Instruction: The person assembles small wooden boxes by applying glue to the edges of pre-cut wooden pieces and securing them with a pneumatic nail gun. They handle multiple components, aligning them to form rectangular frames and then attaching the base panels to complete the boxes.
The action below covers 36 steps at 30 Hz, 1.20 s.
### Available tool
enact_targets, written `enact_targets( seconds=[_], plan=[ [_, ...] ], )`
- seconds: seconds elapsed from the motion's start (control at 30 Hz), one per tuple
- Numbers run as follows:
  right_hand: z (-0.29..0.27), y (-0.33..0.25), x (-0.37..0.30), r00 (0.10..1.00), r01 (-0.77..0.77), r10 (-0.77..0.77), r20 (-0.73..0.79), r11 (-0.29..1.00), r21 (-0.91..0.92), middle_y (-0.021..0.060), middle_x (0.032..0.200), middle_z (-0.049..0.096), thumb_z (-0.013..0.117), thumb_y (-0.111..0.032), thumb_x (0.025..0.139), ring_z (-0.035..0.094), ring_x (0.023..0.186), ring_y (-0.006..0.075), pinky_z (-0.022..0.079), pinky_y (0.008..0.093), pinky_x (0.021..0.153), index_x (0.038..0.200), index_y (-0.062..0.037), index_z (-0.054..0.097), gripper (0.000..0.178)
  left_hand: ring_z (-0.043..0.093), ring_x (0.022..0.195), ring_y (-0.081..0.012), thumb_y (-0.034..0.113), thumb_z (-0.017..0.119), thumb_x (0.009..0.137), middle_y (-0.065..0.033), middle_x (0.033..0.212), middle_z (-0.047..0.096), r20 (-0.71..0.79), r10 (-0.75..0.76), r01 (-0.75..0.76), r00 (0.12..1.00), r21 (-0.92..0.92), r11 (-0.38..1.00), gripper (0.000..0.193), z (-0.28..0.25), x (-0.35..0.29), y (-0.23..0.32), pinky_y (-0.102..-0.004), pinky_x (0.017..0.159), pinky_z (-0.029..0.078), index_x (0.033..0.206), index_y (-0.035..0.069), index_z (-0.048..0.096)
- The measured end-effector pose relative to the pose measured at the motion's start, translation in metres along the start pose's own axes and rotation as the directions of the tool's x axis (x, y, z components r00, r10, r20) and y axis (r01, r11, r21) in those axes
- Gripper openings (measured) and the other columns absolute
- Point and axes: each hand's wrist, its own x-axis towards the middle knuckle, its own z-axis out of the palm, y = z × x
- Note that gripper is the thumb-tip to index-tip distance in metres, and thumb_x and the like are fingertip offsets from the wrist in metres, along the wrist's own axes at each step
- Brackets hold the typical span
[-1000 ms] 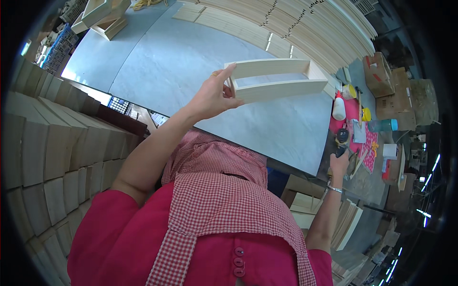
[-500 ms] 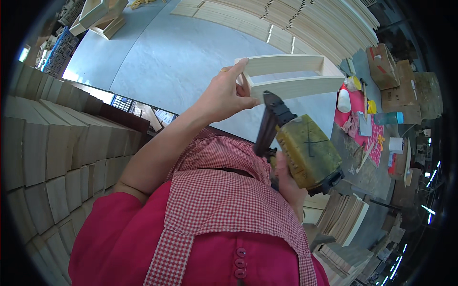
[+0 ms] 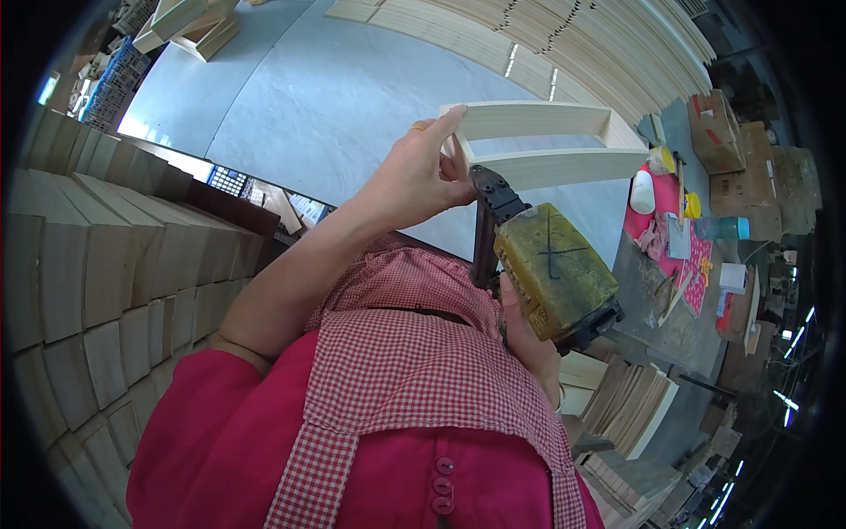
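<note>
My left hand (image 3: 414,181) grips the left end of a narrow rectangular wooden frame (image 3: 568,165) of pale boards, fingers and thumb closed around its short side. My right hand (image 3: 527,339), partly hidden, is closed on a worn yellow and black nail gun (image 3: 557,264) with a dark cross marked on its top. The gun's dark nose points at the frame's near left corner, close to my left thumb. Whether it touches the wood I cannot tell.
The frame is over a pale marbled tabletop (image 3: 326,88). Long pale boards (image 3: 608,44) lie stacked at the far right. Wooden blocks (image 3: 66,264) are piled at left. A white bottle (image 3: 642,192), blue-lidded jar (image 3: 723,228) and cardboard boxes (image 3: 716,132) are on the right.
The nail gun has moved left and slightly up, bringing its nose to the frame's near left corner. My left hand keeps its grip, and the frame shifts slightly right in view.
</note>
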Motion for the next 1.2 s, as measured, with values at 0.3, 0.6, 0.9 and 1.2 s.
enact_targets(
  seconds=[0.3, 0.6, 0.9, 1.2],
  plan=[
    [0.003, -0.003, 0.001, 0.999, 0.019, -0.02, -0.038, 0.999, -0.049, 0.0111, 0.1, 0.076, 0.078, -0.017, 0.087, 0.075, 0.091, 0.0269, 0.059, 0.0369, 0.078, 0.105, -0.0038, 0.076, 0.022, 0.065, 0.096, -0.0197, 0.006, 0.081, 0.08, -0.0242, 0.136, 0.053, -0.016, 0.04, -0.04, 0.999, 0.001, 0.999, 0.091, 0.0, 0.0, -0.004, -0.0327, 0.084, 0.059, 0.158, 0.002, 0.035],
    [-0.001, -0.001, -0.002, 1.0, 0.0, -0.002, -0.03, 0.998, -0.065, 0.0104, 0.103, 0.076, 0.077, -0.019, 0.088, 0.074, 0.092, 0.0263, 0.058, 0.0376, 0.081, 0.107, -0.0052, 0.076, 0.024, 0.066, 0.091, -0.0203, 0.038, 0.087, 0.083, -0.0239, 0.104, 0.071, -0.023, -0.057, 0.047, 0.998, -0.315, 0.948, 0.095, -0.016, 0.012, -0.02, -0.0333, 0.08, 0.056, 0.152, -0.009, 0.041],
    [0.005, 0.008, -0.007, 1.0, -0.029, 0.029, 0.006, 0.999, -0.034, 0.0097, 0.104, 0.077, 0.077, -0.025, 0.088, 0.074, 0.095, 0.0267, 0.058, 0.0381, 0.083, 0.108, -0.0069, 0.076, 0.027, 0.067, 0.092, -0.0225, 0.049, 0.085, 0.082, -0.0265, 0.108, 0.07, -0.029, -0.039, 0.029, 0.999, -0.286, 0.958, 0.096, -0.014, 0.008, -0.02, -0.039, 0.083, 0.056, 0.15, -0.006, 0.046],
    [0.006, 0.009, -0.007, 0.993, -0.113, 0.112, 0.044, 0.994, 0.005, 0.0102, 0.104, 0.077, 0.076, -0.025, 0.089, 0.074, 0.095, 0.0284, 0.057, 0.0392, 0.083, 0.107, -0.0066, 0.077, 0.027, 0.069, 0.102, -0.0268, 0.044, 0.086, 0.082, -0.0297, 0.117, 0.067, -0.021, -0.041, 0.034, 0.999, -0.287, 0.957, 0.093, -0.013, 0.005, -0.019, -0.0452, 0.091, 0.057, 0.149, -0.007, 0.046]
  ],
)
